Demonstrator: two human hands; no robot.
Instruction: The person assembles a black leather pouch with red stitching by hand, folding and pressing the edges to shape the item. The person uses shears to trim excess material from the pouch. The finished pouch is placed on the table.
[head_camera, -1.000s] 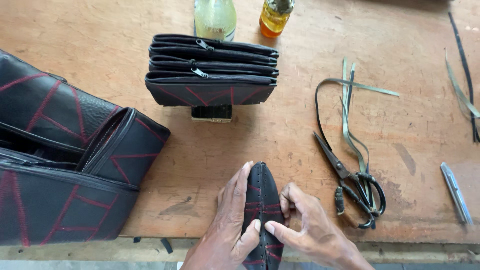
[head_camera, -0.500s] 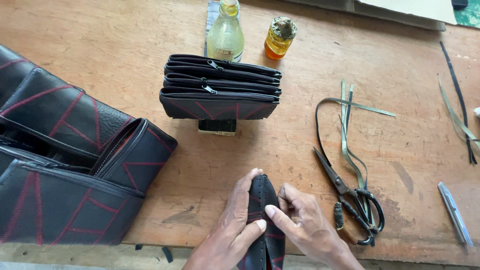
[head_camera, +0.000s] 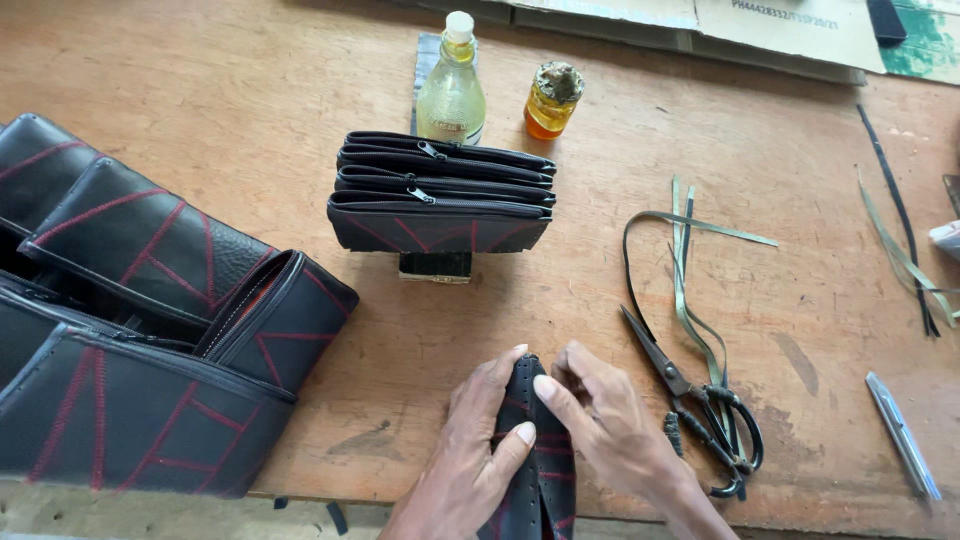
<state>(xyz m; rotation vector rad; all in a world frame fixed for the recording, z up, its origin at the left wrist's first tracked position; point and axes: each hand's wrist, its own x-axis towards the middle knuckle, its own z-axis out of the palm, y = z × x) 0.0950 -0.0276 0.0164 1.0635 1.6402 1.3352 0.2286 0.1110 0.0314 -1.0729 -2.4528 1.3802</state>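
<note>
A black leather pouch (head_camera: 532, 462) with red stitching stands on edge at the near side of the wooden table (head_camera: 250, 110). My left hand (head_camera: 470, 450) clasps its left side, thumb across the top. My right hand (head_camera: 610, 430) presses its right side, fingertips on the upper edge. Both hands hold it together.
A stack of finished black pouches (head_camera: 440, 195) sits on a small block mid-table. More black pouches (head_camera: 140, 320) are piled at left. Black scissors (head_camera: 700, 410) and leather strips (head_camera: 690, 260) lie at right, a metal blade (head_camera: 903, 435) at far right. A bottle (head_camera: 452, 85) and amber jar (head_camera: 553, 100) stand behind.
The view has tilted, so everything sits lower in frame. My hands have kept their hold on the pouch, with fingers shifting slightly along its top edge.
</note>
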